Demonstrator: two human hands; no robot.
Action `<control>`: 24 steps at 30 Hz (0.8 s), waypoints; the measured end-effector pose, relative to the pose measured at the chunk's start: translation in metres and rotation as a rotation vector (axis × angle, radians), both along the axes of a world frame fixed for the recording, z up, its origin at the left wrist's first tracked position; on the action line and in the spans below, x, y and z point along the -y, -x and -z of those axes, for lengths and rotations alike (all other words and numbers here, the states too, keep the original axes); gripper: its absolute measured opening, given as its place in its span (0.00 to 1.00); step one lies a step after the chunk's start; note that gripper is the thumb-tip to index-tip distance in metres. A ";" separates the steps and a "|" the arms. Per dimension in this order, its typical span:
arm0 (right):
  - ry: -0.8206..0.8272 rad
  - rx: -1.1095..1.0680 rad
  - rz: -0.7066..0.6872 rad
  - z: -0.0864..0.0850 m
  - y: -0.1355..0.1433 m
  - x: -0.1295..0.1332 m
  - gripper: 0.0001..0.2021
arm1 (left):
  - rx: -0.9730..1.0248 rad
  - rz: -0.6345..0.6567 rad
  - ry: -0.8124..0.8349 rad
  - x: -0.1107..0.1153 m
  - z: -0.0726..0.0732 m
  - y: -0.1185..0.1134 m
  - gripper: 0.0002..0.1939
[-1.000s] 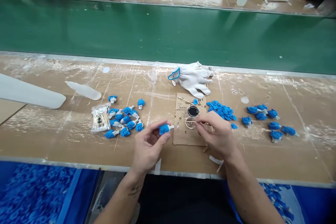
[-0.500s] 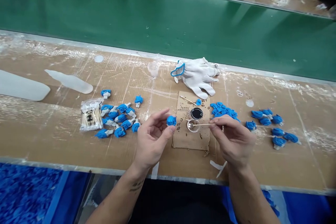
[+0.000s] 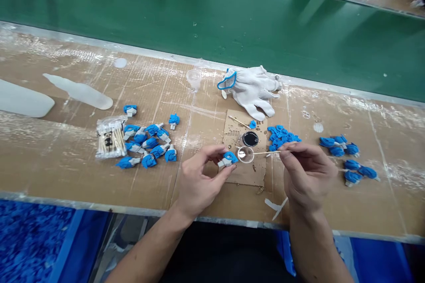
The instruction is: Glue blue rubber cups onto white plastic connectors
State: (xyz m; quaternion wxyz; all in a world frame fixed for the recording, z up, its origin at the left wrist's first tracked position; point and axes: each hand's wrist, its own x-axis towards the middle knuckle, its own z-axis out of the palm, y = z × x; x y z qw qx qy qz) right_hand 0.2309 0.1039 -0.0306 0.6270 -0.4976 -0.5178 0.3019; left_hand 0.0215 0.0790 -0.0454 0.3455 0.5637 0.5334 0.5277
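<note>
Nearest me, lower left: blue bin full of blue pieces, below the table edge. My left hand grips a blue-and-grey part between thumb and fingers, held just left of the clear cup. My right hand pinches a thin stick, its far end at that cup's rim; can't tell if it touches. Cup sits on a stained cardboard piece; just behind it, a cup of dark liquid. Loose blue pieces lie right of the cardboard. I see more blue-and-grey parts in groups well to either side, left ones beside a bag of swabs. Farther: white glove, blue-edged cuff, then the long green surface.
</note>
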 end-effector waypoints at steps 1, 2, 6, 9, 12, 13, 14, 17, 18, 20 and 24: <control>-0.005 -0.004 -0.003 -0.001 0.000 0.000 0.10 | -0.011 0.005 -0.005 0.000 -0.001 -0.001 0.16; -0.013 -0.011 -0.007 -0.002 0.001 0.000 0.10 | -0.017 0.015 -0.013 -0.001 -0.002 -0.002 0.13; -0.085 -0.028 -0.038 -0.009 0.006 0.001 0.13 | 0.011 0.034 -0.009 0.000 -0.005 -0.007 0.12; -0.153 0.005 -0.081 -0.015 0.013 0.005 0.14 | 0.038 0.036 -0.001 0.002 -0.005 -0.013 0.13; -0.189 0.044 -0.122 -0.018 0.020 0.010 0.16 | 0.058 0.041 -0.029 0.004 -0.004 -0.016 0.13; -0.191 0.054 -0.133 -0.018 0.022 0.011 0.17 | 0.059 0.039 -0.038 0.004 -0.005 -0.017 0.13; -0.191 0.064 -0.142 -0.017 0.023 0.011 0.18 | 0.060 0.036 -0.045 0.004 -0.005 -0.017 0.13; -0.183 0.112 -0.165 -0.017 0.025 0.012 0.19 | 0.062 0.037 -0.057 0.003 -0.008 -0.016 0.13; -0.181 0.129 -0.172 -0.017 0.025 0.012 0.19 | 0.062 0.037 -0.060 0.002 -0.008 -0.015 0.13; -0.179 0.156 -0.182 -0.018 0.026 0.012 0.20 | 0.059 0.036 -0.065 0.002 -0.009 -0.015 0.12; -0.211 0.189 -0.207 -0.020 0.028 0.012 0.20 | 0.056 0.042 -0.079 0.002 -0.010 -0.015 0.12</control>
